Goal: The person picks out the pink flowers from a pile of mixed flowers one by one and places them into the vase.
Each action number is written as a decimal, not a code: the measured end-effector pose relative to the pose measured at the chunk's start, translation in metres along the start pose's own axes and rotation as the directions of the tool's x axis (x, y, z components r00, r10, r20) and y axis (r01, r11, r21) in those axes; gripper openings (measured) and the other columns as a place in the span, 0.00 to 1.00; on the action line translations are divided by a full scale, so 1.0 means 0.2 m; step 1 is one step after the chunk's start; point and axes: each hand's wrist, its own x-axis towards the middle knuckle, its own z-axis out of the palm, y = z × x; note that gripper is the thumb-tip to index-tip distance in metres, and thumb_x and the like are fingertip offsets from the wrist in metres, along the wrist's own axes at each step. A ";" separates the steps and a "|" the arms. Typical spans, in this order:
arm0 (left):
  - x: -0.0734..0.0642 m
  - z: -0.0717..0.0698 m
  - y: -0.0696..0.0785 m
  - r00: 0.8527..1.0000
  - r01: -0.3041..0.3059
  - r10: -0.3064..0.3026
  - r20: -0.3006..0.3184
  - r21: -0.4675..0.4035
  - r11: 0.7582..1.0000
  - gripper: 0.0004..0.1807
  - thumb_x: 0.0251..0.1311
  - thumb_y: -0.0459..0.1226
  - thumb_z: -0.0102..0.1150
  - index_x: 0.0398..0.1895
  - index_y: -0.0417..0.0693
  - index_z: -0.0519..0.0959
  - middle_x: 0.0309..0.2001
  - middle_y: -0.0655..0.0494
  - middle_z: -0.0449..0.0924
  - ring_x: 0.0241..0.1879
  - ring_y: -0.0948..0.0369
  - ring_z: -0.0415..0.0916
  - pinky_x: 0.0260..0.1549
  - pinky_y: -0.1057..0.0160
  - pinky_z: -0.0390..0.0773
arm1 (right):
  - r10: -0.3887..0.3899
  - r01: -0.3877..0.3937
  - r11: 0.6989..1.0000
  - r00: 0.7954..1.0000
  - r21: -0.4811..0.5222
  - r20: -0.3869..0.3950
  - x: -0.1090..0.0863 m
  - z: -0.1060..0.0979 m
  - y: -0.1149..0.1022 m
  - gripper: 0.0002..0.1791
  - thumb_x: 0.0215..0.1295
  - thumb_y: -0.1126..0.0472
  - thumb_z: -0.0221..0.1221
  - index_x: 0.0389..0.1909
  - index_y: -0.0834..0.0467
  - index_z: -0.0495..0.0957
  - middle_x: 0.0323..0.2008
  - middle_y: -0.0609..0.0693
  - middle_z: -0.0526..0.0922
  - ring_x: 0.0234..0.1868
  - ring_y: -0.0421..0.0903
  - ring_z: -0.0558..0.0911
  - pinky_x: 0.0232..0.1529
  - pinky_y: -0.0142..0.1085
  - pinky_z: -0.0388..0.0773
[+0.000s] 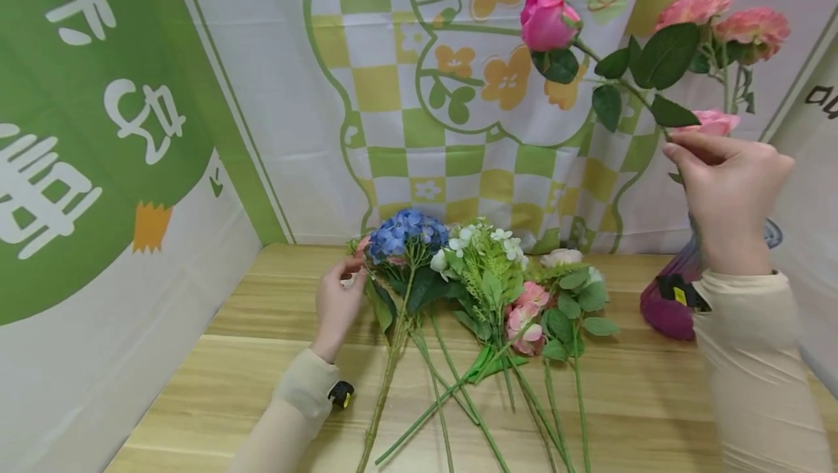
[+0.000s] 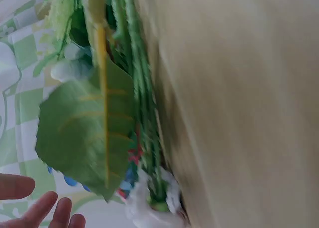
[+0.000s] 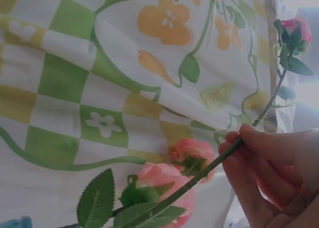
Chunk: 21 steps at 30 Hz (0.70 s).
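Observation:
In my right hand (image 1: 740,189) the stem of an artificial pink rose (image 1: 550,20) is pinched between thumb and fingers. The bloom is raised, tilted to the left, with dark green leaves below it; the right wrist view shows the green stem (image 3: 199,175) passing through the fingertips. My left hand (image 1: 340,305) is beside a blue hydrangea (image 1: 407,233) lying on the table, and its fingers (image 2: 42,208) are loosely spread near a broad green leaf (image 2: 87,130). Behind the right forearm stands a purple vase (image 1: 668,305), partly hidden, with coral-pink flowers (image 1: 756,30) above it.
On the wooden table (image 1: 262,378) lie more artificial stems: white flowers with light green foliage (image 1: 491,269), a pink hydrangea (image 1: 527,313) and a leafy eucalyptus-like sprig (image 1: 569,313). Their stems cross toward the front. A printed checkered cloth (image 1: 419,160) hangs behind.

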 end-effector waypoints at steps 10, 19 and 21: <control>0.00 -0.12 -0.10 0.984 0.052 -0.082 0.161 0.181 0.982 0.20 0.62 0.36 0.56 0.56 0.37 0.75 0.57 0.37 0.74 0.58 0.42 0.68 0.58 0.45 0.67 | 0.033 -0.032 0.999 0.999 0.033 -0.032 0.10 -0.04 -0.05 0.16 0.60 0.49 0.62 0.42 0.55 0.86 0.41 0.51 0.86 0.25 0.14 0.73 0.31 0.12 0.68; 0.01 -0.18 -0.13 0.971 0.063 -0.114 0.209 0.234 0.970 0.23 0.63 0.38 0.54 0.60 0.36 0.72 0.61 0.35 0.69 0.64 0.40 0.63 0.64 0.42 0.60 | 0.048 -0.046 0.998 0.997 0.036 -0.063 0.14 -0.05 -0.10 0.14 0.60 0.51 0.62 0.42 0.54 0.86 0.42 0.51 0.86 0.25 0.14 0.73 0.30 0.12 0.67; 0.01 -0.18 -0.14 0.972 0.061 -0.112 0.205 0.239 0.969 0.23 0.63 0.38 0.54 0.60 0.36 0.72 0.61 0.35 0.69 0.64 0.40 0.62 0.64 0.42 0.60 | 0.031 -0.028 0.999 0.997 0.034 -0.067 0.14 -0.05 -0.12 0.14 0.60 0.51 0.62 0.42 0.54 0.86 0.42 0.51 0.86 0.24 0.13 0.72 0.29 0.11 0.67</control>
